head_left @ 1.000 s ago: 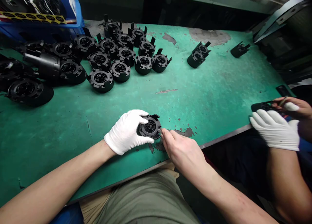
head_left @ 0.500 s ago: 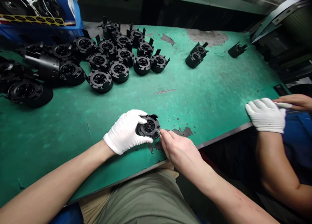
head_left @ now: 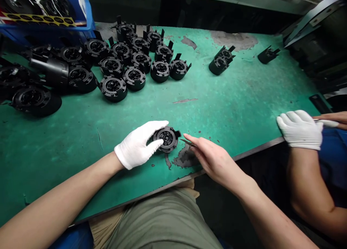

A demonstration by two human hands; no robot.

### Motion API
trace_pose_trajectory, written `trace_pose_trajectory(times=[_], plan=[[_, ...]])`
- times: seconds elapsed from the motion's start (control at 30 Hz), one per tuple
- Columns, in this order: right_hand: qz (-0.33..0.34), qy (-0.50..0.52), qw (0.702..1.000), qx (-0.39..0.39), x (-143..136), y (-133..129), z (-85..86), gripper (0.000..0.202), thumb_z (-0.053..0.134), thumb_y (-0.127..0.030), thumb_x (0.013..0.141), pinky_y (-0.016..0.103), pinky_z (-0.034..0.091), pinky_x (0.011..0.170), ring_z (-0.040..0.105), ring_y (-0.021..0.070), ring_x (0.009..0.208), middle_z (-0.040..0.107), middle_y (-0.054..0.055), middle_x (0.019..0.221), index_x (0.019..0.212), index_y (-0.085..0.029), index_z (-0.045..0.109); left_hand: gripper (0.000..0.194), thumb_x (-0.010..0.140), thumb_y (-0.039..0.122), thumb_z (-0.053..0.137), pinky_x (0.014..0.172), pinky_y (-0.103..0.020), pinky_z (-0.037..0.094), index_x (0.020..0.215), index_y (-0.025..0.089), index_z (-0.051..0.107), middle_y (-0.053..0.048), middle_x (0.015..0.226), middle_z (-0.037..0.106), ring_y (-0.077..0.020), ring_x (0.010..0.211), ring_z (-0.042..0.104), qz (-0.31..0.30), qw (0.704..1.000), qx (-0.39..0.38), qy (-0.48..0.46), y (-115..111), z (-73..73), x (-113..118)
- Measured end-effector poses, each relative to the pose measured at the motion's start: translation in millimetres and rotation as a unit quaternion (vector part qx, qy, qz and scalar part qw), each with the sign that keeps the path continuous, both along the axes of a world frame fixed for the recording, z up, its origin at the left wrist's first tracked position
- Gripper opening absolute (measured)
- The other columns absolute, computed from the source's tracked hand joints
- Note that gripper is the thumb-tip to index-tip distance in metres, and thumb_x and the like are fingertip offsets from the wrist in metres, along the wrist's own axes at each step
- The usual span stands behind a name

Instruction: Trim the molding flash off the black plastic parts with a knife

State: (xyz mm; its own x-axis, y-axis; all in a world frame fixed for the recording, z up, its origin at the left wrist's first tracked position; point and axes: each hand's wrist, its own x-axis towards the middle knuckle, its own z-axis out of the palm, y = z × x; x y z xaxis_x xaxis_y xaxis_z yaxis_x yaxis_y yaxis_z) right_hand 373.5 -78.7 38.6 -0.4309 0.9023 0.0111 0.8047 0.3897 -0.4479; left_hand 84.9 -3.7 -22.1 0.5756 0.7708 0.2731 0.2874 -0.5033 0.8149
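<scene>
My left hand (head_left: 139,143), in a white glove, has its fingers and thumb closed around a round black plastic housing (head_left: 171,142). The housing rests on the green tabletop, with its ringed face up and a tab pointing right. Bare and just to the right of it, my right hand (head_left: 214,157) pinches a thin, pointed metal tool (head_left: 187,142). The tool's tip points left, close to the housing's edge but apart from it. Much of the tool is hidden in my fingers, so its exact kind is unclear.
Several similar black housings (head_left: 134,77) stand grouped at the back left, before a blue bin (head_left: 89,21). Two stacked housings (head_left: 219,63) and a single one (head_left: 268,55) are farther right. A co-worker's gloved hand (head_left: 300,130) lies at the table's right edge.
My right hand has drawn back to the right, taking the tool off the housing. The housing has turned clockwise in my left hand, its tab going from the top to the right.
</scene>
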Motion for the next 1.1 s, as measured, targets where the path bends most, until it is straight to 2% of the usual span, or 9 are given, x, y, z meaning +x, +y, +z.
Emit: trace_pose_trajectory(times=[0.17,0.33,0.53,0.57,0.63,0.7,0.8,0.93,1.1], plan=[[0.010,0.027,0.998,-0.052,4,1,-7.6,0.023,0.050,-0.028,0.113,0.028,0.060,0.074,0.076,0.0160,0.089,0.078,0.005,0.109,0.135,-0.023,0.055,0.037,0.108,0.020,0.050,0.122,-0.040,0.054,0.141,0.021,0.066,-0.010,0.147,0.070,-0.0208,0.135,0.069,-0.011,0.999,0.009,-0.038,2,-2.7,-1],[0.048,0.075,0.996,-0.023,-7,2,-3.5,0.018,0.051,-0.024,0.111,0.030,0.061,0.080,0.074,0.0172,0.093,0.075,0.007,0.106,0.127,-0.021,0.059,0.036,0.109,0.020,0.047,0.119,-0.039,0.057,0.138,0.019,0.068,-0.011,0.142,0.073,-0.0199,0.132,0.070,-0.017,0.999,-0.001,-0.052,4,-1.3,0],[0.067,0.101,0.992,-0.016,-11,-10,3.5,0.047,0.046,-0.014,0.109,0.031,0.062,0.086,0.070,0.0173,0.099,0.069,0.010,0.114,0.155,-0.023,0.052,0.034,0.111,0.036,0.051,0.121,-0.045,0.054,0.137,0.021,0.068,-0.013,0.146,0.070,-0.0253,0.137,0.067,-0.051,0.996,-0.042,-0.055,8,7.9,-9],[0.069,0.106,0.992,-0.018,-11,-16,2.5,0.051,0.046,-0.013,0.109,0.030,0.062,0.085,0.070,0.0167,0.099,0.069,0.009,0.113,0.159,-0.024,0.048,0.041,0.108,0.045,0.059,0.121,-0.048,0.053,0.141,0.022,0.064,-0.015,0.149,0.067,-0.0288,0.140,0.065,-0.069,0.996,-0.038,-0.043,8,8.6,-9],[0.053,0.112,0.992,-0.014,-14,-28,-0.6,0.055,0.048,-0.011,0.108,0.029,0.062,0.084,0.071,0.0160,0.098,0.070,0.008,0.112,0.162,-0.025,0.044,0.077,0.089,0.061,0.081,0.121,-0.055,0.053,0.151,0.022,0.055,-0.019,0.153,0.062,-0.0362,0.142,0.062,-0.102,0.995,-0.012,-0.005,9,8.4,-10],[0.011,0.119,0.993,-0.007,-19,-41,-4.3,0.052,0.052,-0.013,0.108,0.030,0.063,0.085,0.073,0.0167,0.099,0.072,0.008,0.115,0.158,-0.025,0.045,0.106,0.071,0.058,0.097,0.119,-0.057,0.053,0.156,0.022,0.047,-0.020,0.152,0.062,-0.0397,0.140,0.062,-0.119,0.992,0.026,0.036,9,6.2,-9],[-0.037,0.139,0.989,-0.026,-30,-55,-9.2,0.040,0.061,-0.019,0.106,0.031,0.064,0.085,0.075,0.0186,0.100,0.074,0.008,0.117,0.145,-0.025,0.052,0.106,0.071,0.045,0.099,0.115,-0.055,0.055,0.157,0.022,0.042,-0.019,0.148,0.064,-0.0376,0.135,0.065,-0.123,0.988,0.068,0.065,10,1.1,-9],[-0.035,0.105,0.994,-0.024,-44,-59,-13.5,0.036,0.057,-0.018,0.107,0.034,0.063,0.086,0.073,0.0203,0.103,0.072,0.010,0.117,0.142,-0.023,0.052,0.100,0.074,0.060,0.094,0.111,-0.053,0.056,0.151,0.019,0.046,-0.020,0.141,0.066,-0.0372,0.129,0.068,-0.109,0.988,0.092,0.060,11,-3.6,-9],[-0.049,0.015,0.997,0.058,-56,-55,-14.7,0.029,0.060,-0.015,0.106,0.033,0.061,0.084,0.073,0.0202,0.099,0.074,0.010,0.113,0.135,-0.019,0.055,0.100,0.073,0.066,0.093,0.110,-0.051,0.056,0.147,0.015,0.050,-0.021,0.137,0.067,-0.0372,0.126,0.069,-0.087,0.989,0.106,0.049,9,-3.7,-6]])
